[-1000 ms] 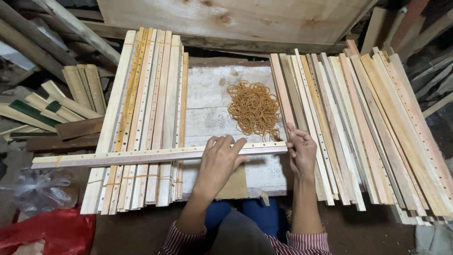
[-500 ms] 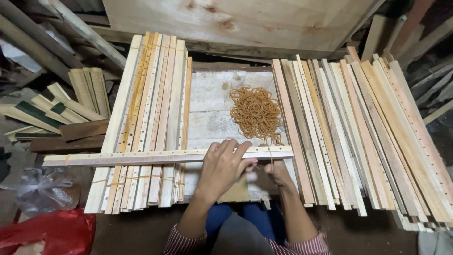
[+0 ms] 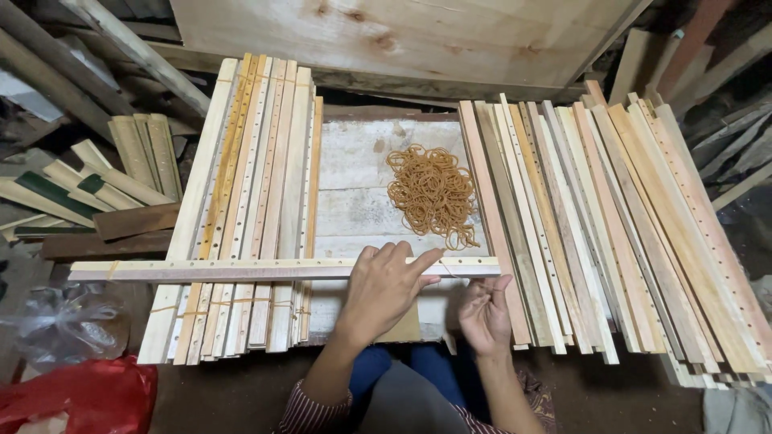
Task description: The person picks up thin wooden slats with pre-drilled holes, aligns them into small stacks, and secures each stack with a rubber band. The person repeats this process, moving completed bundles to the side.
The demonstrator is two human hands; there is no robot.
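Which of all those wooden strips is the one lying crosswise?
The long pale strip under the left hand. It runs left to right across the bundled stack, while every other strip points away from the person.

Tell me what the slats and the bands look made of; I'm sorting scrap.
Slats: bare, unfinished wood by the pale grain and drilled holes. Bands: probably rubber, thin tan loops in a limp tangle.

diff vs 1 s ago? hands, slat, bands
The right hand let go of the crosswise slat and dropped toward the body, now fingering what looks like a rubber band. The left hand still presses the slat. The band pile and slat stacks stayed put.
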